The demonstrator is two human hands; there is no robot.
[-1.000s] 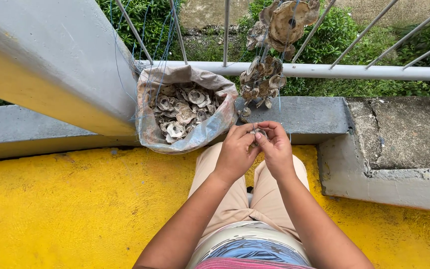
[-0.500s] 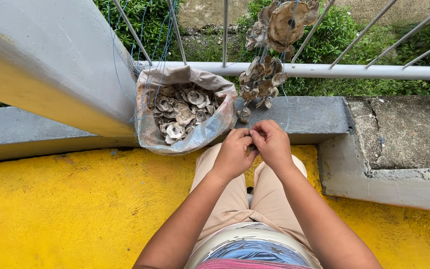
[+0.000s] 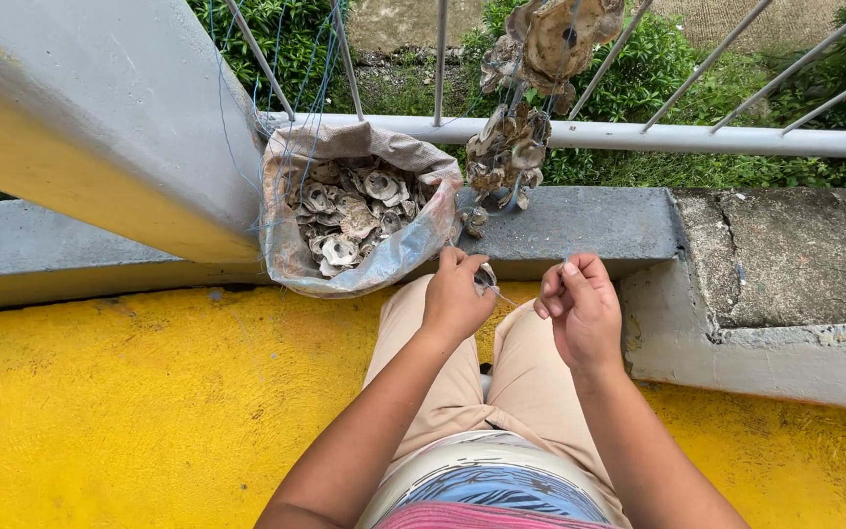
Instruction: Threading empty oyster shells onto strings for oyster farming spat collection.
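Left hand (image 3: 454,299) pinches a small oyster shell (image 3: 485,278) tight. Right hand (image 3: 580,306) closes its grip on a thin line (image 3: 507,296), near the sack of shells (image 3: 356,211).

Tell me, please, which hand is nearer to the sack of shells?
Left. The left hand is just beside the lower right edge of the sack, pinching a small shell. The right hand is farther right, apart from it.

Two hands (image 3: 457,299), one sack (image 3: 291,260), one shell (image 3: 485,278)
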